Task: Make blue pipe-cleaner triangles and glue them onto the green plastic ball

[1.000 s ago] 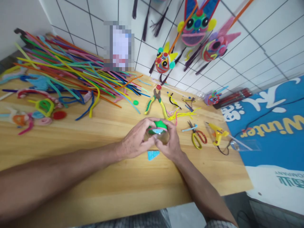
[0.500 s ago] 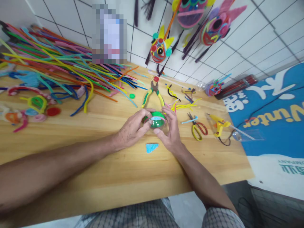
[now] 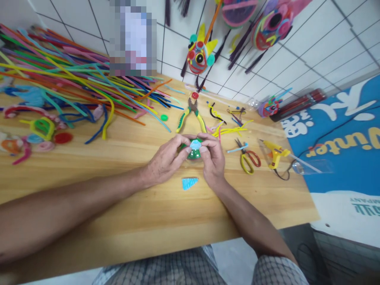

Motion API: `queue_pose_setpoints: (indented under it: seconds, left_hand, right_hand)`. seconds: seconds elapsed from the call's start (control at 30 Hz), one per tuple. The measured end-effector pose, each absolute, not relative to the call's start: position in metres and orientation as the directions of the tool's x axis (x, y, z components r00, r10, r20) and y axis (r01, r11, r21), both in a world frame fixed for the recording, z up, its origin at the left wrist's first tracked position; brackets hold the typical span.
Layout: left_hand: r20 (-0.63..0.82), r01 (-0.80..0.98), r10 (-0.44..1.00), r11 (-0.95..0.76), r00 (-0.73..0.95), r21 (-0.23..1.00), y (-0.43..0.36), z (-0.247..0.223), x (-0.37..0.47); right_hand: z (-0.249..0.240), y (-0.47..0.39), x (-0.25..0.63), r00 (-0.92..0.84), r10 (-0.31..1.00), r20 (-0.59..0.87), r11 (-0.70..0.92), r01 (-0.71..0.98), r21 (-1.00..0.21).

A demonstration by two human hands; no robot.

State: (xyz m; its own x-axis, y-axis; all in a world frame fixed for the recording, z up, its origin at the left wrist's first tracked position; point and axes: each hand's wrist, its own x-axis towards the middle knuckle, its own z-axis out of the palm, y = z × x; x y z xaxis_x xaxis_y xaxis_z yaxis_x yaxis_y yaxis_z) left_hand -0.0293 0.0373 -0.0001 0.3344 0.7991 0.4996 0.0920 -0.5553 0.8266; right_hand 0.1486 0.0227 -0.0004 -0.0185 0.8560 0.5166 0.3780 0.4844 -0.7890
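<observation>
Between my two hands is a shiny green rounded piece [image 3: 194,154], with a light blue fuzzy piece [image 3: 195,145] on its upper side. My left hand [image 3: 173,154] grips it from the left, thumb near the blue piece. From the right, my right hand [image 3: 213,156] closes on it, its thumb at the blue piece's edge. Fingers hide much of the green piece. Just below my hands, a blue striped wedge of pipe cleaner [image 3: 189,183] lies on the wooden table [image 3: 142,213]. Pliers [image 3: 192,113] with green and yellow handles lie beyond my hands.
Scissors [image 3: 248,157] and a yellow glue gun [image 3: 275,154] lie to the right. Many coloured pipe cleaners [image 3: 74,75] are heaped at the left back. Colourful fish-like ornaments [image 3: 198,57] hang on the tiled wall. A blue printed banner [image 3: 344,146] is at the right.
My right thumb has moved up to the light blue piece, which now faces up more and shows more of its surface. The camera view has shifted slightly.
</observation>
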Motion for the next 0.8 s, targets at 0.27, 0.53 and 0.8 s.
queue_pose_setpoints:
  seconds: [0.27,0.53,0.8]
  left_hand:
    - [0.502,0.071,0.791,-0.556,0.35,0.828,0.0376,-0.0027,-0.029]
    - [0.474,0.065,0.807,-0.526,0.351,0.848,0.0377,-0.005,-0.0288]
    - [0.445,0.036,0.822,-0.488,0.356,0.872,0.0361,-0.0043,-0.03]
  right_hand:
    - [0.001,0.0217,0.1477,-0.045,0.851,0.523,0.494,0.408,-0.768]
    - [0.0001,0.0225,0.1493,-0.073,0.846,0.528,0.504,0.434,-0.747]
    - [0.0025,0.0221,0.1502,-0.073,0.843,0.532,0.513,0.403,-0.758]
